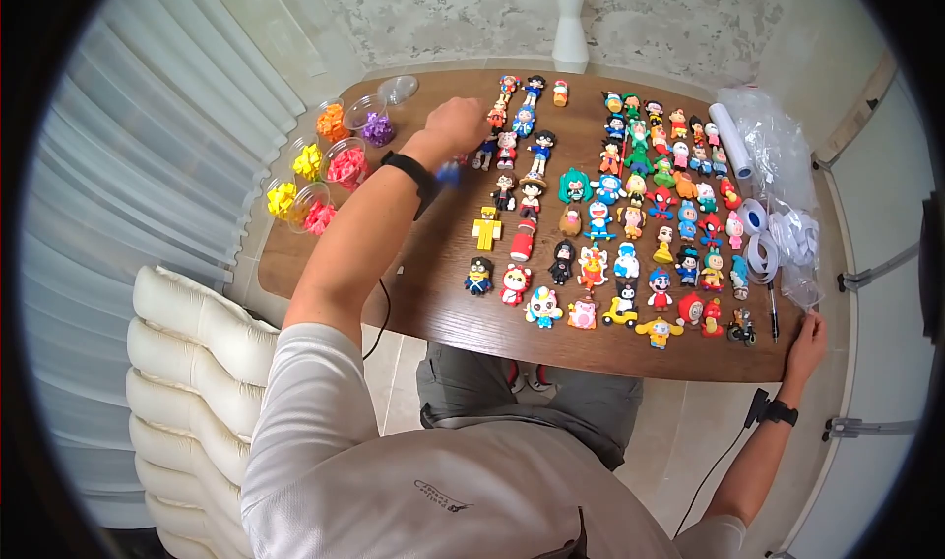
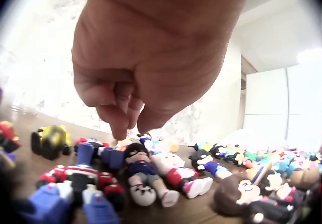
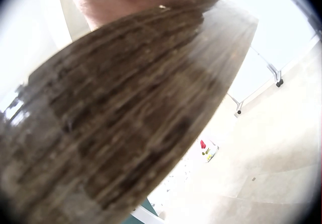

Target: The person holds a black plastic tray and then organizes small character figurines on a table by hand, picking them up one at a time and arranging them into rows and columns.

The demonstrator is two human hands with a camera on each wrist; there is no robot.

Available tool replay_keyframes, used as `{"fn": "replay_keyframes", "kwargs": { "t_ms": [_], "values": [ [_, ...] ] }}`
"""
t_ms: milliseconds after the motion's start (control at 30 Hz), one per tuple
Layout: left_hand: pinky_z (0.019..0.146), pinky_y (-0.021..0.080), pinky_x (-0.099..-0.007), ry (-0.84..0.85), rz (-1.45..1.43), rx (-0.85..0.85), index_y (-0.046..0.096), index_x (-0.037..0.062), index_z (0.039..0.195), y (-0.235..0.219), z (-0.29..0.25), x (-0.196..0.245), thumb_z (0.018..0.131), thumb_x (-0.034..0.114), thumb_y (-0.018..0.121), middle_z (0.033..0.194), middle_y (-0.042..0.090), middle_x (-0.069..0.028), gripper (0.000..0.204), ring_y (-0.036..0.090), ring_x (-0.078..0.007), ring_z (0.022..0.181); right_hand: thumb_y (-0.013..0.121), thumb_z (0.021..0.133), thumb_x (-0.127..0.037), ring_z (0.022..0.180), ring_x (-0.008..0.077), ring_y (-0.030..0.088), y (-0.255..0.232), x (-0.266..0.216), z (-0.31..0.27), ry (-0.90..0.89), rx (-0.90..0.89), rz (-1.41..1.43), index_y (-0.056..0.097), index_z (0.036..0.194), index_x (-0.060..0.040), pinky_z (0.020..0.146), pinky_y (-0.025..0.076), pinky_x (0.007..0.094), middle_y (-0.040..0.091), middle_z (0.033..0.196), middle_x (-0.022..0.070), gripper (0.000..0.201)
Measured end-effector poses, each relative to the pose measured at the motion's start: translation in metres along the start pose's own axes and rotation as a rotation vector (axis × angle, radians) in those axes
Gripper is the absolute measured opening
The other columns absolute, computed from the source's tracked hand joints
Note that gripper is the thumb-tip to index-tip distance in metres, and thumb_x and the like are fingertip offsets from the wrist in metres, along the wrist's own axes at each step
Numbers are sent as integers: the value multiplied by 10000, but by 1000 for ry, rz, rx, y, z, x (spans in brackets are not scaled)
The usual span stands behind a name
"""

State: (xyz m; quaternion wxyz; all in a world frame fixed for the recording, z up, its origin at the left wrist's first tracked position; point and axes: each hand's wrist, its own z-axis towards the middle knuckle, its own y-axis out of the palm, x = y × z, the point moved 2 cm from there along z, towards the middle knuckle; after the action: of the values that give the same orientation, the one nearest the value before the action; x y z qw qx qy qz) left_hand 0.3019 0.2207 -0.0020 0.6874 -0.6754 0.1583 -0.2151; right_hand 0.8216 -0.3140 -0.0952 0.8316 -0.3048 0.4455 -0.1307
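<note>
My left hand (image 1: 458, 126) is over the left column of small figures on the brown table (image 1: 423, 293). In the left wrist view the left hand (image 2: 151, 48) points down with bent fingers drawn together, tips close above or at a figure behind the dark-haired figure (image 2: 140, 168); whether they pinch anything is hidden. A red-and-blue figure (image 2: 83, 178) lies nearer the camera, and a blurred blue patch (image 1: 448, 173) shows below the wrist in the head view. My right hand (image 1: 807, 342) rests at the table's right corner; its fingers are mostly out of sight in the right wrist view.
Clear cups of orange (image 1: 333, 121), yellow (image 1: 307, 161) and pink pieces (image 1: 346, 165) stand at the left. Many figures lie in columns across the middle and right. A white roll (image 1: 730, 139), clear plastic bags (image 1: 778, 136), tape (image 1: 763, 256) and a pen (image 1: 774, 313) lie at the right.
</note>
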Motion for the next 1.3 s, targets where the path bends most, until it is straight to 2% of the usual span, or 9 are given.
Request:
{"fn": "replay_keyframes", "kwargs": {
  "t_ms": [200,300,533,633,867,967,1100,1133,1300],
  "values": [
    [921,536,-474,2,77,-148,660,60,1170,-1,-3,26,890,241,650,1148,704,-187,334,666,-369,1090,593,1009,-319,782,138,560,0,0,-1,-13,26,-19,675,1050,-6,761,470,297,635,830,50,326],
    [930,538,-469,-18,85,-193,664,59,1171,-4,-4,31,878,206,656,1142,706,-186,328,665,-366,1098,583,1016,-311,825,136,566,-3,-4,-1,42,-17,-27,669,1033,5,797,462,292,647,870,49,328],
    [795,586,-467,95,64,-119,693,26,1103,2,-3,32,907,138,588,1035,737,-186,249,725,-343,957,606,1002,-331,772,125,543,0,3,0,15,19,20,676,1037,3,758,463,288,624,821,33,343],
    [934,525,-468,45,45,-188,664,75,1204,11,5,28,854,167,660,1152,705,-172,362,662,-367,1097,604,1001,-335,775,130,554,1,2,1,23,8,8,681,1052,2,761,468,293,632,825,39,349],
    [952,524,-458,175,45,-139,660,76,1218,13,8,21,853,209,669,1186,699,-175,389,658,-364,1110,598,1000,-349,783,142,580,0,2,-1,24,28,-16,688,1085,-18,766,478,305,650,827,46,354],
    [918,538,-467,4,129,-118,662,64,1199,-20,-8,48,858,235,659,1142,712,-177,381,674,-369,1067,601,999,-356,764,135,560,0,1,-2,36,49,-10,689,1073,-22,747,471,301,628,801,34,354],
    [861,547,-465,196,-1,-94,672,75,1136,-29,-8,94,872,235,624,1093,719,-176,312,684,-372,1011,608,997,-362,720,116,503,-1,-8,-4,31,43,2,688,1045,-27,701,446,289,560,746,5,348],
    [863,539,-470,258,-17,-101,678,91,1135,-16,0,101,882,233,612,1064,720,-178,297,682,-375,1009,610,996,-360,712,112,491,-1,-10,-4,34,53,5,688,1039,-27,692,439,288,547,738,0,344],
    [943,516,-460,427,18,-168,625,89,1270,1,15,157,896,200,606,1157,700,-165,391,648,-356,1119,621,990,-350,695,101,470,-1,-14,-6,58,68,16,689,1026,-32,669,428,284,522,717,-12,327]
  ]
}}
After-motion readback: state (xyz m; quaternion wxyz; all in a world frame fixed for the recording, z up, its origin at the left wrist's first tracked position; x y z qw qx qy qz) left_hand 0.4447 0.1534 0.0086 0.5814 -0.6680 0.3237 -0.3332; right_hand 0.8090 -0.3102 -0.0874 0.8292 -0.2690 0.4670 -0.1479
